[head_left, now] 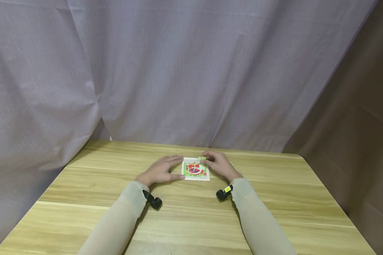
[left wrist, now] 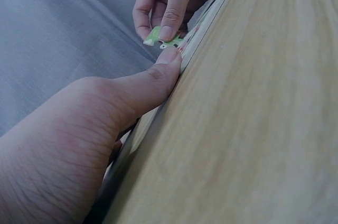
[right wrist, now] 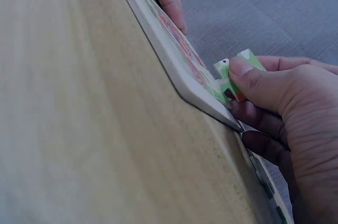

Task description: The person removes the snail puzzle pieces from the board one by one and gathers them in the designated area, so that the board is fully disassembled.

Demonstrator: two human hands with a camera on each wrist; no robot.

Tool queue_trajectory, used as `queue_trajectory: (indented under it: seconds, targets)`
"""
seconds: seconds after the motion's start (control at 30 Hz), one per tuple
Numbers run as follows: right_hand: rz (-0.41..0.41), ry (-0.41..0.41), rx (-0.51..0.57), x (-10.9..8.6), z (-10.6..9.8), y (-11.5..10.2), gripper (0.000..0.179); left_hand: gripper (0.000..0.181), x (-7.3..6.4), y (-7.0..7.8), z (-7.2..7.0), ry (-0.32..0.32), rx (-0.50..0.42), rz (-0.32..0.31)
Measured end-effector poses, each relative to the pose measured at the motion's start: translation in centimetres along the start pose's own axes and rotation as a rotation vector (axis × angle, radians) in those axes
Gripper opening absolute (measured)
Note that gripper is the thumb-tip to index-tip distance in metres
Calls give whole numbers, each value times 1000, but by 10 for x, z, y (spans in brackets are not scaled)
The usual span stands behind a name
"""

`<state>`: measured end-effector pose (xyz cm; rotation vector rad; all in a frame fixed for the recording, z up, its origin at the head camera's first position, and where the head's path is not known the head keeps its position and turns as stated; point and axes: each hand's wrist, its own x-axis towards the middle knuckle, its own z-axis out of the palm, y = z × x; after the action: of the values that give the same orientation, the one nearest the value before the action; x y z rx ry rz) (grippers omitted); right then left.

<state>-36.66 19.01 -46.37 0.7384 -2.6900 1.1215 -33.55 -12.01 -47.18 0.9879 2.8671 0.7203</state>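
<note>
With my right hand [head_left: 221, 165] I'm pinching a piece [head_left: 202, 158] (mostly green) at the far edge of the frame [head_left: 198, 178]. My left hand [head_left: 161, 170], fingers outstretched, is touching its left side.

A grey curtain [head_left: 191, 71] hangs behind a wood-grained table [head_left: 182, 223], with brown fabric [head_left: 367, 124] at the right.

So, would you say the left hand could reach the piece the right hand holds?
Probably yes; only the puzzle separates the left hand from the green piece, pinched by the right hand.
</note>
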Motion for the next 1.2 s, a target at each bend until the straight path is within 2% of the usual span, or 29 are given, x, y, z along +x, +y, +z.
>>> queue_trajectory:
  seconds: [0.3,0.4,0.7,0.93,1.2]
  targets:
    - [-111,-32,-52,-1,-3,-5,19,91,0,-1,0,1,3,-8]
    - [-105,-24,-32,-1,-2,-3,20,92,-1,-2,1,1,8,-9]
    - [-15,41,30,-1,-4,10,29,91,0,-1,1,0,-2,-1]
    - [46,62,28,-10,-28,23,29,92,1,0,-1,-13,24,2]
    - [106,124,-49,-40,-68,57,29,92,2,-1,0,-7,31,6]
